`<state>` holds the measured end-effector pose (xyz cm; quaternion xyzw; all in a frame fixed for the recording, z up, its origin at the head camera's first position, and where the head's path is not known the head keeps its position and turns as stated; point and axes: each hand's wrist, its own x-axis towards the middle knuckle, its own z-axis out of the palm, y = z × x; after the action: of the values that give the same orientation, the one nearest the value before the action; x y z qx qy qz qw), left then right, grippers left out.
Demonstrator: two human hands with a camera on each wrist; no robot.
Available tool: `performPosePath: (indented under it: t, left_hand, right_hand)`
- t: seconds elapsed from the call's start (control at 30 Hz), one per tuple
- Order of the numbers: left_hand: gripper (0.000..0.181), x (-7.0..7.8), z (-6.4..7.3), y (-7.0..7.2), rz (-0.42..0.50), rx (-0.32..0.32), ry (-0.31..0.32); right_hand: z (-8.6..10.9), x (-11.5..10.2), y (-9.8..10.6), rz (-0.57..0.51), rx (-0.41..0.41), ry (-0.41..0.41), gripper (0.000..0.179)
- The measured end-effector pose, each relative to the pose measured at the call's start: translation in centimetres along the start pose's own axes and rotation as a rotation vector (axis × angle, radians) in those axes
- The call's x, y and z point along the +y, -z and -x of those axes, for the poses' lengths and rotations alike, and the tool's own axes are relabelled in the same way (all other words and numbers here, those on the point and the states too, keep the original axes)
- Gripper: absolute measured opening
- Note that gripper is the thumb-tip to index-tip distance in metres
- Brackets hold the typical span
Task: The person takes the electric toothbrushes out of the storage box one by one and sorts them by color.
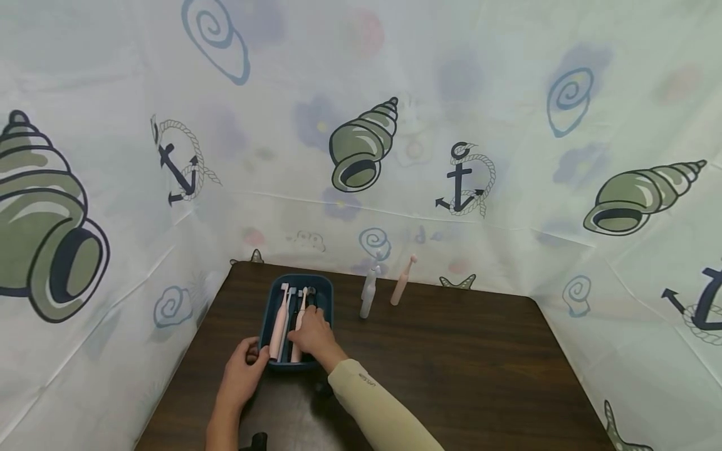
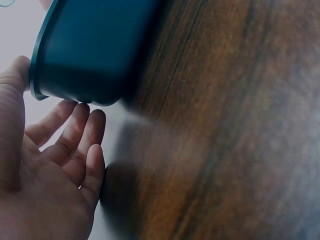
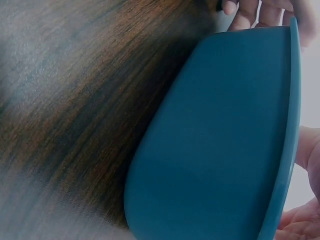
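Note:
Several electric toothbrushes lie side by side in a dark blue tray (image 1: 331,297), a light pink one (image 1: 279,329) at its left. My right hand (image 1: 314,333) reaches over the tray and grips another pink electric toothbrush (image 1: 297,355), covering its middle. Dark toothbrushes lie beside it, partly hidden. At the tray's near left corner, my left hand (image 1: 239,374) touches the rim with the thumb. In the left wrist view its fingertips (image 2: 80,112) rest against the tray's outer wall (image 2: 95,60). The right wrist view shows mostly the tray's side (image 3: 210,135), with the toothbrushes hidden behind it.
Right of the tray, a whitish toothbrush (image 1: 368,300) and a pink toothbrush (image 1: 400,288) stand upright on the dark wooden table (image 1: 451,363). Another pale one stands partly behind the whitish one. A patterned cloth (image 1: 507,113) surrounds the table's back and sides.

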<state>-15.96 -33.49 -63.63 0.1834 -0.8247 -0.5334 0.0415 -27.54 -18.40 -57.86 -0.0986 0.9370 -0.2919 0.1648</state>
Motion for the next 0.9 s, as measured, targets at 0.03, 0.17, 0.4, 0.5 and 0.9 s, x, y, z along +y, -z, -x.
performPosePath:
  t: [0.03,0.17,0.4,0.5,0.9]
  left_hand:
    - [0.057,0.0,0.0,0.0,0.001,-0.001,-0.003]
    - [0.058,-0.1,0.1,-0.1,0.005,-0.003,-0.003]
    - [0.058,-0.3,-0.1,-0.2,-0.011,0.0,0.004]
    - [0.057,-0.2,-0.1,-0.2,-0.021,0.004,0.009]
    - [0.058,0.1,-0.1,-0.1,0.002,-0.018,0.018]
  right_hand:
    - [0.1,0.0,0.1,-0.012,-0.001,-0.001,0.078]
    - [0.3,0.0,0.3,-0.067,-0.012,-0.006,0.078]
    - [0.6,0.1,0.9,-0.136,-0.015,0.016,0.068]
    - [0.7,0.1,1.2,-0.166,-0.01,0.037,0.064]
    - [1.2,0.0,2.7,-0.325,-0.005,0.084,0.06]
